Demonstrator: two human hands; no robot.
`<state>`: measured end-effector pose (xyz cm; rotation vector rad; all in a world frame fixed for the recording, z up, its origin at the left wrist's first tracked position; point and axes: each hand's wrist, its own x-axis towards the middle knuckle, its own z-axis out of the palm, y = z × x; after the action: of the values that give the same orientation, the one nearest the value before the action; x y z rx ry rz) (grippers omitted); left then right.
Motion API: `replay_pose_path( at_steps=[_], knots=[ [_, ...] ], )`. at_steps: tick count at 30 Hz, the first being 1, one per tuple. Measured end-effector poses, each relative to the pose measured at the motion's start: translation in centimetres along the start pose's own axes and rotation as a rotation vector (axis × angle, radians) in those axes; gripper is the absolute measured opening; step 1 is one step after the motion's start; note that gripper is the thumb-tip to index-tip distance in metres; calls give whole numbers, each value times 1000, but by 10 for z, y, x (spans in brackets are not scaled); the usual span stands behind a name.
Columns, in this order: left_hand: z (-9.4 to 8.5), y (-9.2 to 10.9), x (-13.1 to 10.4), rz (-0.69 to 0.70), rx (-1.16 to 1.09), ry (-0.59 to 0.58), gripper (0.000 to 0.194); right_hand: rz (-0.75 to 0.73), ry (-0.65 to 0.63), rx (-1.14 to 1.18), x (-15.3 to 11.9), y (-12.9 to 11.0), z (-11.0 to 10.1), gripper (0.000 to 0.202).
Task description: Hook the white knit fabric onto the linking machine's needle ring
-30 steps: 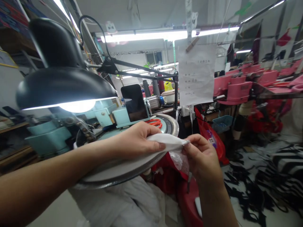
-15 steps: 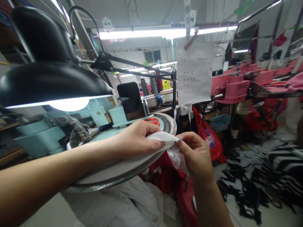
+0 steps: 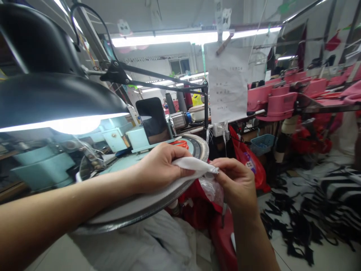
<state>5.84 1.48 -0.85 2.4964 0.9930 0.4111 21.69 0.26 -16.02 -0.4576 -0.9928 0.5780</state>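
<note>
White knit fabric [image 3: 187,163] stretches between my two hands at the near rim of a round, toothed machine ring [image 3: 135,218]. My left hand [image 3: 160,167] is closed on the fabric, thumb below and fingers above. At its narrow, rough-edged tip my right hand [image 3: 235,180] pinches the same fabric between thumb and fingertips. More of the light fabric lies along the ring under my left forearm, and a pale cloth [image 3: 146,241] hangs below. Orange-handled scissors [image 3: 179,144] rest on the machine top just behind my left hand.
A black lamp [image 3: 56,98] hangs close at the left. Behind the ring a phone [image 3: 152,120] stands upright. To the right are a paper sheet [image 3: 227,86], a red plastic bag [image 3: 248,165], a blue basket [image 3: 262,144] and black scraps [image 3: 293,218] on the floor.
My right hand has shifted slightly right and down with the fabric tip, and more of the fabric shows between the hands. The view has tilted a little; my left hand keeps its hold.
</note>
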Motion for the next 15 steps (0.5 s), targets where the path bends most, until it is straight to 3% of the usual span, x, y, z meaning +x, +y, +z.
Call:
replay_pose_path(
  at_steps=[6, 10, 13, 15],
  knots=[
    [-1, 0, 0, -77, 29, 3, 23, 59, 0, -24, 3, 1, -7, 7],
    [7, -7, 6, -52, 45, 78, 7, 239, 99, -159, -15, 32, -4, 21],
    [5, -3, 7, 43, 63, 192, 22, 256, 1, -189, -46, 60, 40, 28],
    [-7, 6, -5, 270, 82, 354, 35, 231, -163, -211, -68, 71, 88, 26]
  ],
)
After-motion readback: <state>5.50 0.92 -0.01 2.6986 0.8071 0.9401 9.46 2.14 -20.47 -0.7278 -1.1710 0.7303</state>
